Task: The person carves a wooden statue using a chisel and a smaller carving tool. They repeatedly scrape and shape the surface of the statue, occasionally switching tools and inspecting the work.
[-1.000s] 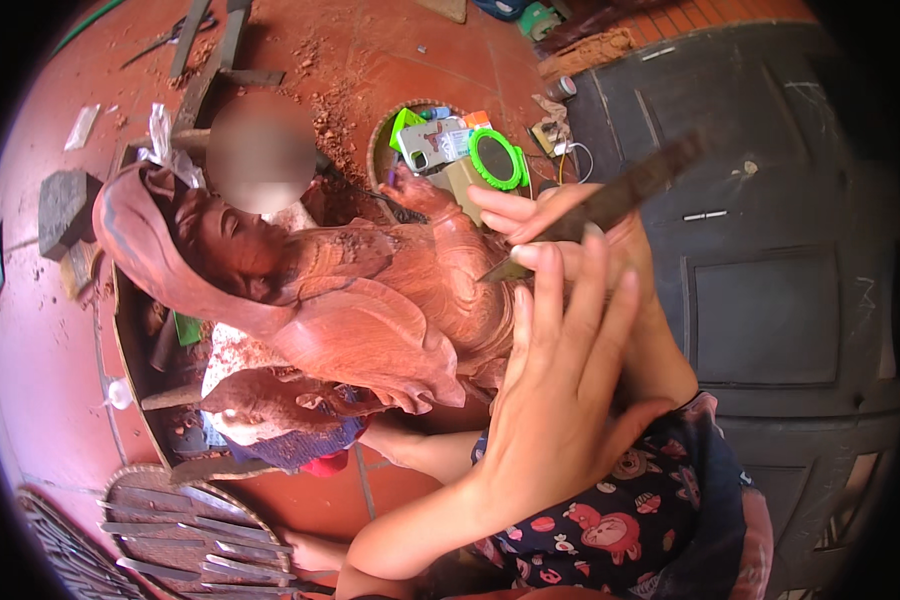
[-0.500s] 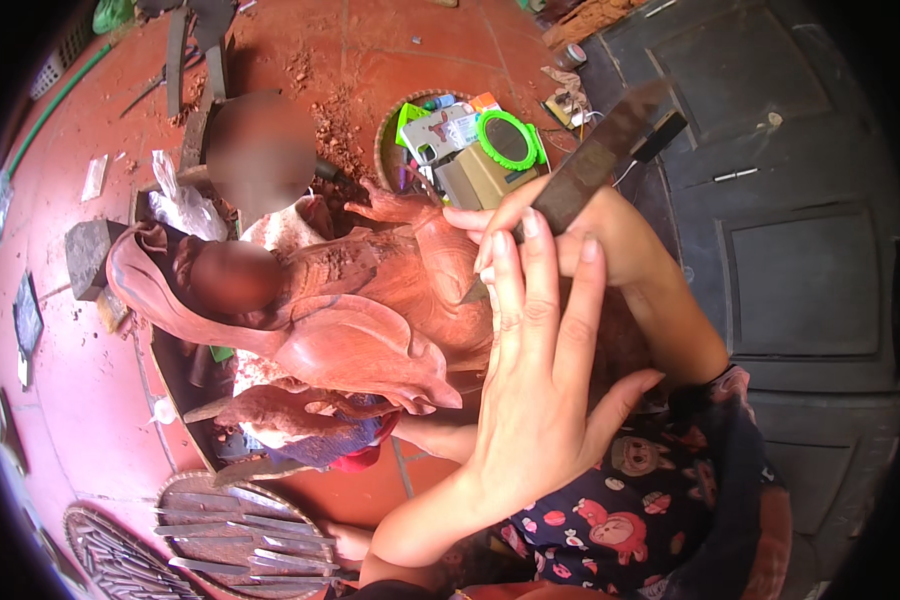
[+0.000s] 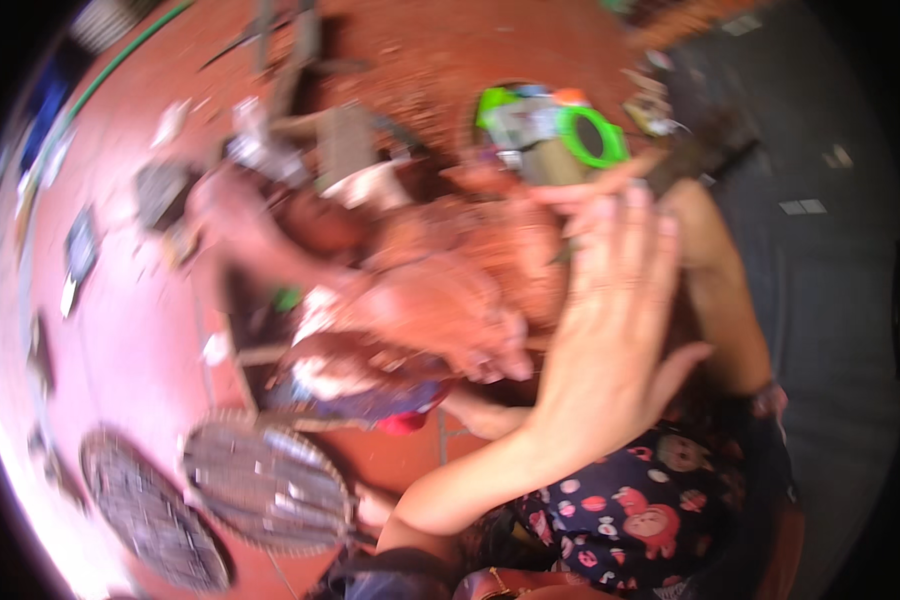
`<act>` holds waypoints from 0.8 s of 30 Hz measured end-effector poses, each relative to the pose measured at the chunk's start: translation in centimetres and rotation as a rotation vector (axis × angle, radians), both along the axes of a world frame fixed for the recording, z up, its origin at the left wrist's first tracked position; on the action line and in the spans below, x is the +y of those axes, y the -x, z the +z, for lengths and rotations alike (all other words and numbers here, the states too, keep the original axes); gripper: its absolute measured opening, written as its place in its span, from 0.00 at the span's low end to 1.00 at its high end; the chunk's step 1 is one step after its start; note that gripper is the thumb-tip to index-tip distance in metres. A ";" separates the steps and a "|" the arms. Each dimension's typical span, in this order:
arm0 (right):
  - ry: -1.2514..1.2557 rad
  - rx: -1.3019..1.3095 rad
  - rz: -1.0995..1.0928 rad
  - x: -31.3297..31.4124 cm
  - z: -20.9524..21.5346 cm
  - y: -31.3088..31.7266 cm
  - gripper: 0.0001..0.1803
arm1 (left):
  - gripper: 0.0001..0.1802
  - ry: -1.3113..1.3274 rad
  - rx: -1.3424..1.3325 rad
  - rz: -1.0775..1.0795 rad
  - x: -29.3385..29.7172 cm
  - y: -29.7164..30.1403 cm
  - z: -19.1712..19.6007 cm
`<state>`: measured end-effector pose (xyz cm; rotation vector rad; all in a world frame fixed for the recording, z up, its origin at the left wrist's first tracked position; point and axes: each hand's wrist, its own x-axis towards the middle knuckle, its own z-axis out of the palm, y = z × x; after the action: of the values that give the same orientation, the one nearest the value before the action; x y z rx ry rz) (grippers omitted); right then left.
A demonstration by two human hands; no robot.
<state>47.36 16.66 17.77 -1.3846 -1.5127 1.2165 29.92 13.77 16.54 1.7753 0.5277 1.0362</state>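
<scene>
A reddish carved wooden figure [image 3: 420, 290] with draped folds lies across the middle, its hooded head toward the left. Over its right end my left hand [image 3: 610, 320] reaches up, fingers stretched out nearly flat and thumb held apart. Those fingertips lie against or close to a long, flat dark bar-like tool [image 3: 695, 160]; blur hides the exact contact. Behind them my right hand [image 3: 660, 200] is closed round this tool, partly covered by the left fingers. A greyish pointed tip [image 3: 563, 252] shows beside the left fingers, close to the wood.
Two round woven trays hold metal carving tools, one tray [image 3: 192, 470] nearer the middle and another tray [image 3: 90, 450] further left. A basket holds a green-rimmed round mirror [image 3: 590, 137] and small items. Wood chips [image 3: 410, 85] litter the red tiled floor. Dark panels [image 3: 820, 300] stand right.
The whole view has swung, so the figure, trays and hands sit further right in the picture, and it is now blurred. Both hands keep much the same pose around the flat tool.
</scene>
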 end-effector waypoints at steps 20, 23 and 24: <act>0.109 -0.433 0.398 -1.6 7.3 7.5 0.20 | 0.17 0.421 0.505 0.561 3.4 34.6 6.1; -0.068 -0.632 0.559 -1.5 8.3 7.8 0.18 | 0.13 0.708 0.541 1.030 -2.2 43.8 -1.9; 0.181 -0.599 0.462 -1.7 8.7 7.9 0.15 | 0.12 0.765 0.488 1.168 -3.3 45.2 -5.1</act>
<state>39.45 14.95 26.52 -1.6717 -2.2811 1.2953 -15.26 10.44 11.47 0.9073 2.0982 0.8756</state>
